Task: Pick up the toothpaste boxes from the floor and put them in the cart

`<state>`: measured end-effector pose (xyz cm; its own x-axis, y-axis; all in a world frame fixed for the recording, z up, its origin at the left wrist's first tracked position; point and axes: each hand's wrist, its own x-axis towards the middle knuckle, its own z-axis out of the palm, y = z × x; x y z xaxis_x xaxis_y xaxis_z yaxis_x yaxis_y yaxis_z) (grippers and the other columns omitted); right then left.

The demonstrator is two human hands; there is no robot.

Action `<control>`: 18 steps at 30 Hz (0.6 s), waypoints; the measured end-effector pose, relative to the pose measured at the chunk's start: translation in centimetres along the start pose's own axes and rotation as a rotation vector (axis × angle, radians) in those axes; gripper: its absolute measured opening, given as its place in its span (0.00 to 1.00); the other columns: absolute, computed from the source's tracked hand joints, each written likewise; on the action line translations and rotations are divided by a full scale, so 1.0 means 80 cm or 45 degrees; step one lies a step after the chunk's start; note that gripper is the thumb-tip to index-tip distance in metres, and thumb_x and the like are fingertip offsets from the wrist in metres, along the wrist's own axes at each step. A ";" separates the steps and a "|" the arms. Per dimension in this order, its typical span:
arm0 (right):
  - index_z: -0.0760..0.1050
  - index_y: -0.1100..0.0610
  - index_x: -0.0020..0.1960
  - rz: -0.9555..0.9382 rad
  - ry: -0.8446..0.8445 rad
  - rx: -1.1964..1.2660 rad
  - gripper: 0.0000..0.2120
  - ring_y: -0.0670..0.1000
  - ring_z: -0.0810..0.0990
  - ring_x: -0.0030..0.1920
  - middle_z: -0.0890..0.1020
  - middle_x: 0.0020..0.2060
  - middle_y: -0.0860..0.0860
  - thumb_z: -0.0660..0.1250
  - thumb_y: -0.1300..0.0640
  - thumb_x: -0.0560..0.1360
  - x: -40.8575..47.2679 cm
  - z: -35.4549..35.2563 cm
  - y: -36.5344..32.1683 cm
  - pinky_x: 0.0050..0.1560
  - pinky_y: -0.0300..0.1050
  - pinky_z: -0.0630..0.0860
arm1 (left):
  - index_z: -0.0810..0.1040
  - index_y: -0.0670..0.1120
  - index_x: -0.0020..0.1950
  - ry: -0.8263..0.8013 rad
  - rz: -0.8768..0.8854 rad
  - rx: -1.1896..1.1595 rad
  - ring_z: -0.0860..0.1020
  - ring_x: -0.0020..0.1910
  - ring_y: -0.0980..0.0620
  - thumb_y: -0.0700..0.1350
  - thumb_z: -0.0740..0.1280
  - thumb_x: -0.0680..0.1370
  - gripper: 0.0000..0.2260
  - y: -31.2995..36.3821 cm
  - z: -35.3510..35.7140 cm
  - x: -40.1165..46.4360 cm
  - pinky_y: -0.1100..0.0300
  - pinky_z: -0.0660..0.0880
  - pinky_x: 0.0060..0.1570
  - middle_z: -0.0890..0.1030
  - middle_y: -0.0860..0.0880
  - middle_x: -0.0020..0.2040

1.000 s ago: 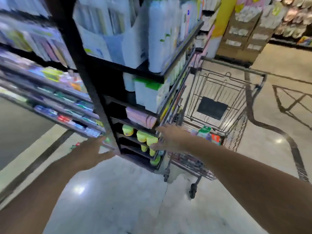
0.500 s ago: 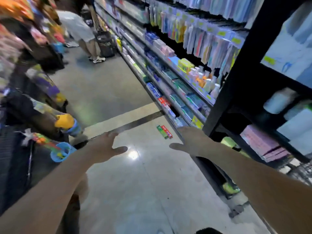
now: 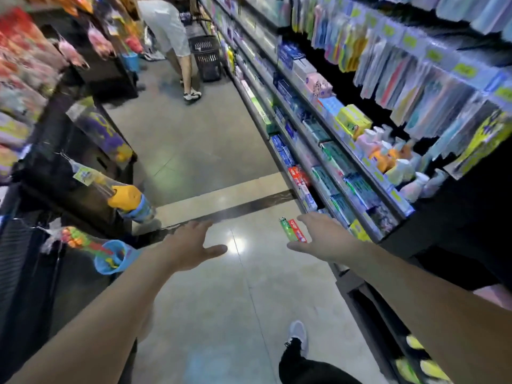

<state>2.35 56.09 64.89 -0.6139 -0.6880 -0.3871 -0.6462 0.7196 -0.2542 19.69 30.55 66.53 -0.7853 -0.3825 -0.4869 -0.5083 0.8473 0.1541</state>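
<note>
Two toothpaste boxes lie side by side on the shiny floor beside the bottom shelf: a green box (image 3: 287,230) and a red box (image 3: 297,230). My right hand (image 3: 322,236) is stretched out in the air just right of them, fingers spread, holding nothing. My left hand (image 3: 191,245) reaches forward further left, open and empty too. The cart is out of view.
Shelves of toothpaste and toothbrushes (image 3: 346,151) run along the right. Toy displays (image 3: 83,167) crowd the left side. A person (image 3: 173,37) bends over a black basket (image 3: 206,58) far down the aisle. My own foot (image 3: 297,335) shows below.
The view swung from the cart and shelf end to the aisle. The two boxes on the floor came into view and now lie close to my right hand. Both hands stay empty.
</note>
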 end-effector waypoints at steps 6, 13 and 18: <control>0.66 0.54 0.68 0.034 -0.057 -0.010 0.34 0.58 0.69 0.69 0.71 0.67 0.54 0.64 0.31 0.73 0.104 -0.053 0.063 0.60 0.52 0.68 | 0.61 0.51 0.77 -0.004 -0.001 -0.051 0.70 0.68 0.42 0.70 0.62 0.74 0.37 0.036 -0.050 0.111 0.45 0.70 0.66 0.69 0.45 0.71; 0.61 0.55 0.76 0.078 -0.087 -0.057 0.41 0.56 0.69 0.70 0.69 0.71 0.54 0.64 0.31 0.73 0.206 -0.089 0.101 0.67 0.53 0.67 | 0.59 0.51 0.78 -0.056 0.015 -0.060 0.69 0.70 0.42 0.69 0.62 0.74 0.38 0.043 -0.086 0.215 0.44 0.68 0.67 0.67 0.45 0.73; 0.67 0.56 0.69 0.137 -0.142 -0.055 0.34 0.56 0.71 0.64 0.74 0.63 0.54 0.64 0.32 0.73 0.290 -0.091 0.112 0.62 0.53 0.68 | 0.58 0.50 0.79 -0.144 0.078 -0.021 0.68 0.71 0.43 0.70 0.62 0.74 0.39 0.030 -0.113 0.323 0.45 0.68 0.68 0.66 0.45 0.74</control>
<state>-20.97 45.88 60.10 -0.6280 -0.5907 -0.5066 -0.5998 0.7822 -0.1686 -5.03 19.34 62.12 -0.7705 -0.2852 -0.5701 -0.4671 0.8612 0.2005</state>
